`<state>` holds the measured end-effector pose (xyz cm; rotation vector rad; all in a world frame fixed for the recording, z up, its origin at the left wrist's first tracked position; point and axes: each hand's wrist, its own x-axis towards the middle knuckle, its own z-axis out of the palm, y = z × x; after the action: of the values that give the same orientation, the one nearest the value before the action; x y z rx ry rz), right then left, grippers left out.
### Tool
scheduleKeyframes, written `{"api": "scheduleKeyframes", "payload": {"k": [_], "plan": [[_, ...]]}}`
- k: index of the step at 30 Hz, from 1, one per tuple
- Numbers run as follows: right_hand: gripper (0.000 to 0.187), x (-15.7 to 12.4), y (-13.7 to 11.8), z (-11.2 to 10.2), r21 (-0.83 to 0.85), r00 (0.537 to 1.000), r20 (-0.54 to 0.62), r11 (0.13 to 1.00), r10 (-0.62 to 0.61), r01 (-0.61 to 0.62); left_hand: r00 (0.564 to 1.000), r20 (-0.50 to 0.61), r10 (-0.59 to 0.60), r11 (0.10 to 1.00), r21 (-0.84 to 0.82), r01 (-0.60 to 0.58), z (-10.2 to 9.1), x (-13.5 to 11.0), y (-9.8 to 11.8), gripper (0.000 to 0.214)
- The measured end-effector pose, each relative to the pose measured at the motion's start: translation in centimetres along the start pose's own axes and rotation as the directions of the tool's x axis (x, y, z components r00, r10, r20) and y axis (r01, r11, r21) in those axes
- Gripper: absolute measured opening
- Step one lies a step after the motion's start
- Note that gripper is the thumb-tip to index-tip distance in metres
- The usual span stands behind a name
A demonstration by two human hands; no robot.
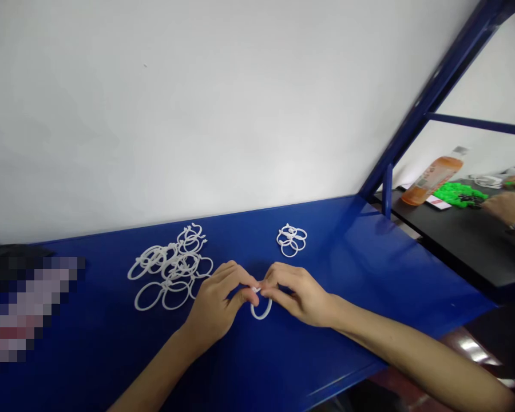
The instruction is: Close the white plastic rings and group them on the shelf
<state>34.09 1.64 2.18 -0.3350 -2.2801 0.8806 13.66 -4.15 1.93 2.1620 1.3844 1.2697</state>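
One white ring [261, 317], over the blue desk [249, 372], left hand [217, 300] and right hand [302, 294] both pinching its top edge | could slip or snap imo if they twist too hard (tiny gripping spot, tbh) | container-wise: just a bottle [435, 178] with orange liquid inside, off right on the black desk [455, 246]

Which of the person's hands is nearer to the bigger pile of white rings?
The left. The left hand is beside the bigger pile, hiding part of its edge; the right hand is farther off, across the single ring both hands pinch.
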Motion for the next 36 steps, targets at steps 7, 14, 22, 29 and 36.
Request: {"api": "scheduleKeyframes", "payload": {"k": [7, 14, 22, 29, 36], "plan": [[0.012, -0.1, 0.8, 0.5, -0.113, 1.000, -0.005, 0.993, -0.028, 0.027, 0.999, 0.013, -0.047, 0.999, 0.022, 0.047, 0.6, -0.2, -0.6, 0.020], [0.011, 0.7, 4.6, -1.4, -0.357, 0.956, -0.263, 0.907, 0.132, -0.223, 0.996, -0.023, -0.085, 0.825, 0.559, 0.083, -0.2, 0.4, -5.4, 0.029], [0.012, 1.2, 8.1, -3.6, -0.476, 0.870, -0.428, 0.757, 0.245, -0.447, 0.954, -0.160, -0.253, 0.503, 0.820, 0.272, -2.4, 0.3, -8.5, 0.048], [0.005, 1.1, 8.8, -3.5, -0.546, 0.859, -0.446, 0.684, 0.252, -0.484, 0.957, -0.141, -0.254, 0.526, 0.810, 0.259, -2.4, 0.4, -8.1, 0.030], [0.007, 1.1, 8.0, -3.6, -0.564, 0.879, -0.429, 0.698, 0.207, -0.440, 0.931, -0.111, -0.347, 0.529, 0.797, 0.292, -2.6, 0.7, -7.4, 0.025]]}}
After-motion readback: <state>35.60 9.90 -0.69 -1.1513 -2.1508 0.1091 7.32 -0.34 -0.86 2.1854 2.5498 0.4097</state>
